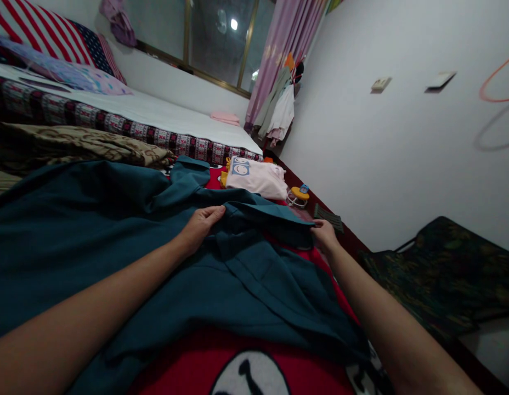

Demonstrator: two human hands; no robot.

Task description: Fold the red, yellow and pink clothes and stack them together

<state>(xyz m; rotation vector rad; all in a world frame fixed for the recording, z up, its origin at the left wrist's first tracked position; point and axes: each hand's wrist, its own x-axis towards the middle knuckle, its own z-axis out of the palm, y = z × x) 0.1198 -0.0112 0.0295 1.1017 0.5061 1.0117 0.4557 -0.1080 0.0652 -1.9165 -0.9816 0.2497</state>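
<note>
A large dark teal garment (188, 285) lies spread and rumpled over a red blanket (188, 356) with black-and-white round figures. My left hand (203, 224) pinches a fold of the garment near its middle. Farther right, my right hand (324, 233) grips the end of a long narrow part, perhaps a sleeve. Between the two hands that part is stretched, its upper edge slightly raised. Just beyond it sits a folded pale pink garment (258, 178) with a blue printed patch. The fingertips of both hands are partly hidden by the cloth.
A patterned brown cloth (85, 144) lies at the left, before a white-topped bed (164, 112) with pillows. To the right stand a small yellow stool (300, 193) and a dark camouflage folding chair (447, 269) by the white wall (402, 148). Clothes (281, 112) hang in the corner.
</note>
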